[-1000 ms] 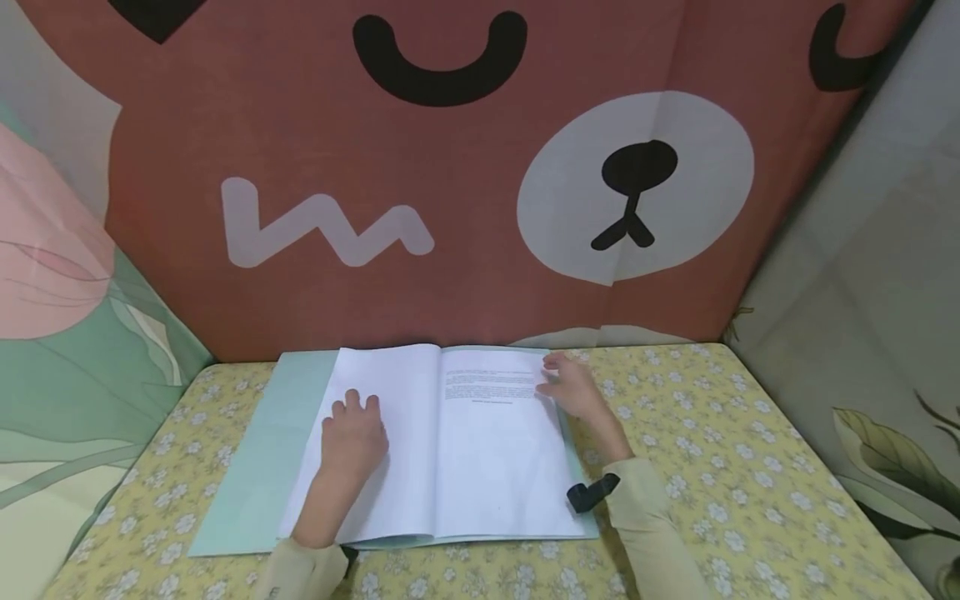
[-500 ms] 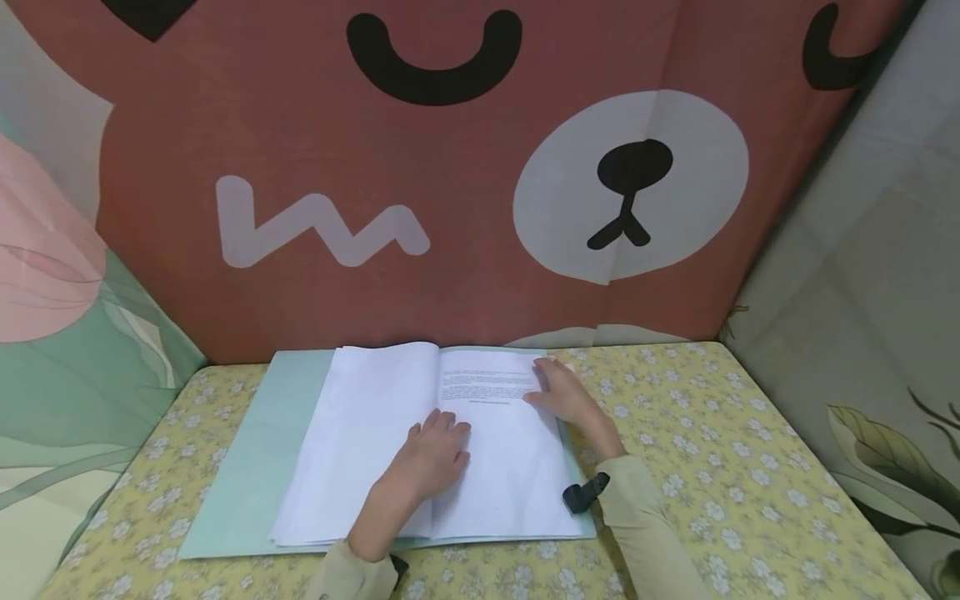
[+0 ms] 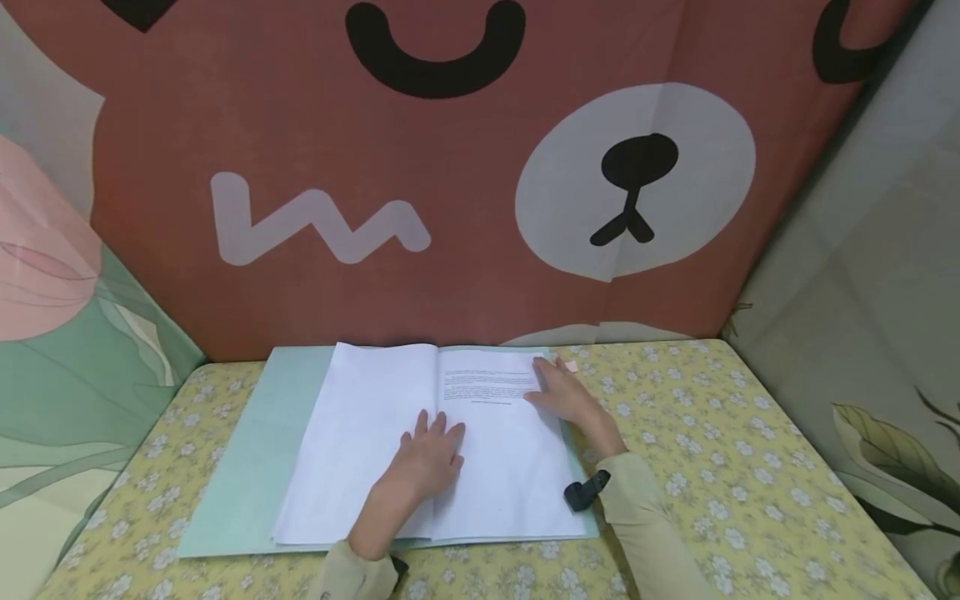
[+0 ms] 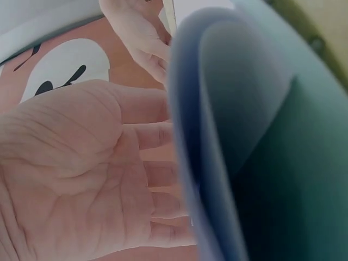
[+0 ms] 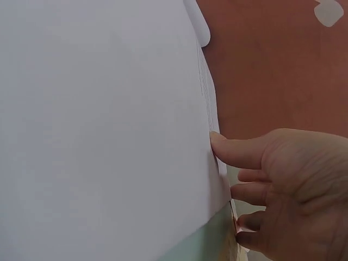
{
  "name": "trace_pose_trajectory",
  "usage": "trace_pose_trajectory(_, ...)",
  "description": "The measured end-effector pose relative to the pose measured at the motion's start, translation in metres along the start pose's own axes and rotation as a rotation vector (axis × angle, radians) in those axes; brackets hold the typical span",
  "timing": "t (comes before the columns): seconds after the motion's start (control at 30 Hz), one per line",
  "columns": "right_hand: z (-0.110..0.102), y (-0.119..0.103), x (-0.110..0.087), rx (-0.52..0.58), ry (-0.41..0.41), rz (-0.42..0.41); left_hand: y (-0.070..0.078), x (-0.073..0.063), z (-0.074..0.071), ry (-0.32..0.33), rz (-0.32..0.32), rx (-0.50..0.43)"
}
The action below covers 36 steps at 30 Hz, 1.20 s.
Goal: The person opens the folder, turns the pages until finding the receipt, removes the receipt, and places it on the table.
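Yellow flowered cloth covers the desk (image 3: 720, 500), and pale sleeves (image 3: 648, 521) reach over it from the near side, a black device (image 3: 587, 492) at the right wrist. Nearest, the left hand (image 3: 427, 462) lies palm down with its fingers spread over the middle fold of an open book (image 3: 360, 417); how firmly it presses is unclear. White pages in a mint-green cover (image 3: 247, 475) reach almost to the desk's far edge, left of its middle. Farther off, the right hand (image 3: 566, 393) touches the right page's outer edge beside some print (image 3: 487, 387), thumb and forefinger apart; whether it pinches any sheets cannot be told. Beyond the far edge rises a reddish-brown backdrop (image 3: 337, 300) bearing a cartoon muzzle (image 3: 697, 200).
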State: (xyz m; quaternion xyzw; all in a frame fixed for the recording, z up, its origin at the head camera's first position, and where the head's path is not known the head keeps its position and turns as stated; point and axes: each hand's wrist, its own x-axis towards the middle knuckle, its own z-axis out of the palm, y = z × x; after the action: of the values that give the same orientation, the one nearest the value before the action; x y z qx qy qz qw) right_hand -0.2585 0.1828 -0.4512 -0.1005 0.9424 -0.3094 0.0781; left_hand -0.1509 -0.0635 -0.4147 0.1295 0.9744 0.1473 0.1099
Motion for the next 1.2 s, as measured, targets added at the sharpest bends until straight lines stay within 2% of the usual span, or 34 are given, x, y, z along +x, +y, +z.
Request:
trace_pose_trajectory(0.33,0.003,-0.007,0.005,-0.026,0.034,0.07,-0.001,0.003,0.004,-0.015,0.001,0.023)
trace_pose_trajectory(0.47,0.004,-0.011,0.005,-0.01,0.064,0.057,-0.001,0.003,0.004,-0.013,0.0,0.031)
trace_pose_trajectory(0.57,0.005,-0.012,0.004,0.0,0.094,0.014,0.0,0.003,0.005,-0.009,0.001,0.035)
trace_pose_trajectory(0.77,0.003,-0.011,0.004,0.064,0.168,-0.082,0.0,0.002,0.005,-0.005,0.002,0.032)
trace_pose_trajectory(1.07,-0.007,-0.019,0.001,0.21,0.237,-0.062,-0.001,0.001,0.003,0.023,0.025,0.059)
trace_pose_trajectory(1.2,-0.012,-0.022,-0.002,0.269,0.291,-0.048,-0.002,0.002,0.002,0.052,0.04,0.067)
